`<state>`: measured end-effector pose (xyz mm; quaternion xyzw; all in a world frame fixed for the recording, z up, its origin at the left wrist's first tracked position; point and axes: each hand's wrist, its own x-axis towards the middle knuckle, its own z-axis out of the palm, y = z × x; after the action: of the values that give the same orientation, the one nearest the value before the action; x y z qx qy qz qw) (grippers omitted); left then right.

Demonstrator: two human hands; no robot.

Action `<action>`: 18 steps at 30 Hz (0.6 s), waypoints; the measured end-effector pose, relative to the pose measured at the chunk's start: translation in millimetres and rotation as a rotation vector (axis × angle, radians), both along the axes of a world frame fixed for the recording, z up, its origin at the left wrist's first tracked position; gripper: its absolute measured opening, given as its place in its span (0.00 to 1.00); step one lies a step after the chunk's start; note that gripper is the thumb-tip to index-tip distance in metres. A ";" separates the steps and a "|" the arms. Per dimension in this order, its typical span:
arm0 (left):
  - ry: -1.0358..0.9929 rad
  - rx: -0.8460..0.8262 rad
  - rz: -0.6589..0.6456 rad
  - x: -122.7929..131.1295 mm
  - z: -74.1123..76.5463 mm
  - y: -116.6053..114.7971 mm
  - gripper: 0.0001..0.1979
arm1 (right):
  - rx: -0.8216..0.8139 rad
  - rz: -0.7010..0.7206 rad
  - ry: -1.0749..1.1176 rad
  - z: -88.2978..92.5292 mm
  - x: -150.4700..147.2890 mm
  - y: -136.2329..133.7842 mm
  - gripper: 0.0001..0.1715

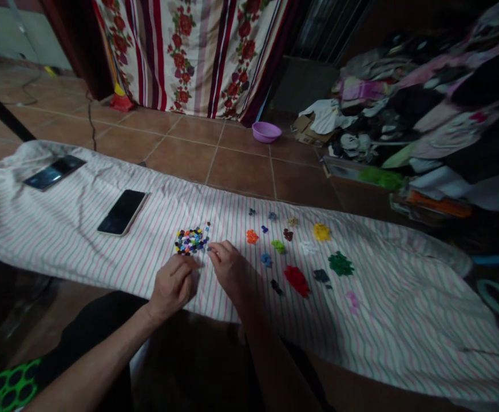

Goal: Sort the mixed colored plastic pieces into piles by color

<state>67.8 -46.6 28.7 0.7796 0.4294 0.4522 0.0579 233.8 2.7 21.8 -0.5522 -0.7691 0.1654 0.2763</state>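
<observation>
My left hand (174, 285) rests curled on the striped cloth, just in front of a mixed pile of small coloured pieces (190, 240). Its fingers are closed, and whatever may be inside them is hidden. At the pile's right edge, my right hand (231, 269) pinches a small dark grey piece (209, 249) between thumb and forefinger. To the right lie piles sorted by colour, among them orange pieces (252, 236), light blue pieces (266, 260), red pieces (296, 280), yellow pieces (321, 232) and dark green pieces (341, 263). The pieces are too small to tell their kind.
Left of the mixed pile lie a dark-screened phone (123, 212) and a second phone (55, 172). The striped cloth (404, 286) covers the long work surface. Beyond it are a tiled floor, a purple basin (266, 132), a flowered curtain (198, 57) and heaped clothes (430, 103).
</observation>
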 end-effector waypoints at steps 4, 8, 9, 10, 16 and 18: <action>0.121 -0.038 -0.240 9.3 -0.5 -15.0 0.12 | -0.016 0.041 -0.053 1.7 -2.5 -1.9 0.14; 0.295 -0.021 -0.540 21.7 -7.2 -43.0 0.09 | -0.019 0.052 -0.069 3.8 -3.0 0.4 0.17; 0.386 -0.037 -0.599 26.4 -8.5 -49.5 0.07 | -0.024 0.059 -0.059 4.7 -2.8 1.2 0.17; 0.463 -0.059 -0.655 31.7 -9.4 -55.1 0.06 | -0.031 0.069 -0.045 5.6 -2.2 2.0 0.17; 0.687 -0.121 -0.972 68.7 -19.5 -67.5 0.08 | 0.006 0.077 0.109 7.2 3.9 5.7 0.17; 0.697 -0.136 -0.992 77.1 -24.5 -66.8 0.08 | 0.033 0.070 0.136 7.1 5.6 6.2 0.16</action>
<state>144.9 -113.4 4.2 0.9834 0.0363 0.0610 0.1672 239.4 8.9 28.9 -0.5076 -0.7701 0.1992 0.3310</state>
